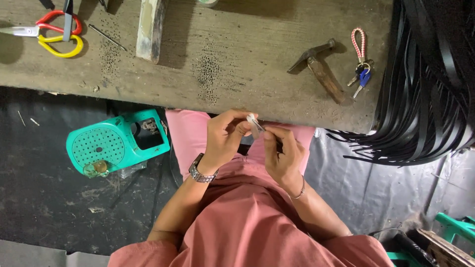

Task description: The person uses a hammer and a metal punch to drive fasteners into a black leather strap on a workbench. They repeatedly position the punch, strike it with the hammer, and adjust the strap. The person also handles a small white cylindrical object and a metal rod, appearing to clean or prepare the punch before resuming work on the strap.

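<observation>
Far left of the fingers, red-and-yellow scissors (pixel 58 32) on the workbench (pixel 237 84); below, a teal plastic stool (pixel 116 142). Left hand (pixel 225 138) pinched shut on a small pale metal piece (pixel 255 125), right hand (pixel 283 153) gripping its lower end, fingertips nearly touching. Further right, a hammer (pixel 320 69), keys (pixel 361 64), black straps (pixel 425 99).

Scissors (pixel 52 30) lying on the table (pixel 237 64) at the far left, hammer (pixel 319 69) lying on the right with keys (pixel 361 62) just beside it, both hands meeting at the table's near edge, stool (pixel 116 143) sitting on the floor (pixel 39 193) left of them
</observation>
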